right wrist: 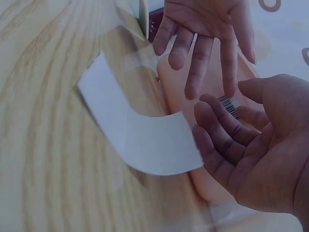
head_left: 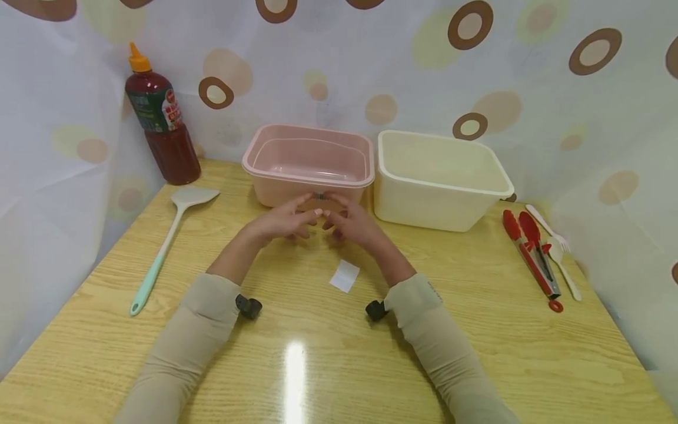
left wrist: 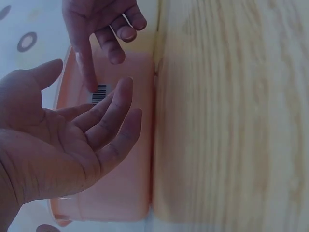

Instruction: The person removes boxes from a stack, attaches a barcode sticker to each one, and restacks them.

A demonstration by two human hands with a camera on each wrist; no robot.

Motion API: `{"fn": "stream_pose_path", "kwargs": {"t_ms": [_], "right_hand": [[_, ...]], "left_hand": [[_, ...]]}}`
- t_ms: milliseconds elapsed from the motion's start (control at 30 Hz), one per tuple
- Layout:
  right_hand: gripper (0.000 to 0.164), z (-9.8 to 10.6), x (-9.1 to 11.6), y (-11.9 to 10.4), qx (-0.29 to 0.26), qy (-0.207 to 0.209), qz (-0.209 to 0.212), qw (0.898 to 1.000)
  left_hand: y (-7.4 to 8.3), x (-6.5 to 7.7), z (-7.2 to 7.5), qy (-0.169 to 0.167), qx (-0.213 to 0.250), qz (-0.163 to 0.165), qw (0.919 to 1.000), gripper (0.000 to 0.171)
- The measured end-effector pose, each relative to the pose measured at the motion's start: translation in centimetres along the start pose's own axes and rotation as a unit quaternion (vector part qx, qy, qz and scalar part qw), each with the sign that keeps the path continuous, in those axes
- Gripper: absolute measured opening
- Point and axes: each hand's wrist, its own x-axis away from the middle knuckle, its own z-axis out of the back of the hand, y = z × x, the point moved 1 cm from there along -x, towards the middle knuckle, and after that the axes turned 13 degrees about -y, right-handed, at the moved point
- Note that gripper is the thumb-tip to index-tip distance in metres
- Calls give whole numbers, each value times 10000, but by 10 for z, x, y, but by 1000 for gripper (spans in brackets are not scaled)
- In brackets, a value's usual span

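A barcode label [head_left: 319,196] sits on the front wall of a pink plastic bin [head_left: 272,189]. My left hand [head_left: 286,221] reaches to the label from the left, its index fingertip at the label's edge. From the other side my right hand [head_left: 354,225] does the same. Both hands have loosely spread fingers with nothing gripped in them. In the left wrist view the barcode label [left wrist: 99,94] is partly covered by fingers. A small white paper piece [head_left: 345,276] lies on the table near my right hand; in the right wrist view this paper [right wrist: 154,145] looks curved.
A cream bin [head_left: 429,203] stands right of the pink one. Farther right lie red-handled tongs [head_left: 529,253], a white fork [head_left: 548,227] and a white spoon [head_left: 564,268]. On the left are a spatula [head_left: 169,235] and a red sauce bottle [head_left: 164,123]. A patterned curtain [head_left: 339,65] hangs behind.
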Motion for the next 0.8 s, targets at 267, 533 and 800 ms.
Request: {"fn": "stream_pose_path", "kwargs": {"t_ms": [267,533,800], "right_hand": [[60,1,2,-3,-87,-206,-137,9997],[58,-1,3,-2,-278,-227,-130,9993],[61,-7,1,1,-355,-323,-196,9987]], "left_hand": [[2,-1,-1,-91,-186,133,9997,86],[1,-2,0,-109,-239,100,9996,85],[4,0,-1,43,-401,155,9991,83]]}}
